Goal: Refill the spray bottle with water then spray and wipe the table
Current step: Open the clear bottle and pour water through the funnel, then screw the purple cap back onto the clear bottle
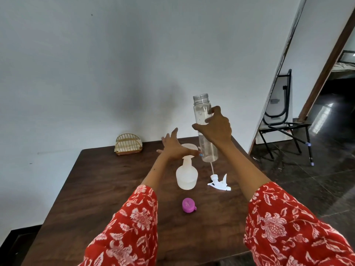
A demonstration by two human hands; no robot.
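While the right hand [215, 125] grips the uncapped water bottle [205, 129] upright at frame centre, the left hand [173, 145], fingers spread, rests on the funnel [189, 147] in the spray bottle [186, 176]; a careless tilt could knock the funnel and spill water onto the table [107, 181].

You face a white wall [134, 64]; right, a black chair [284, 121] stands on glossy dark floor [326, 160] by a wood-framed doorway [330, 62].

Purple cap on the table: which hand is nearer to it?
Left, narrowly. The left hand rests on the funnel above the spray bottle, beyond the purple cap. The right hand grips the raised clear bottle farther off.
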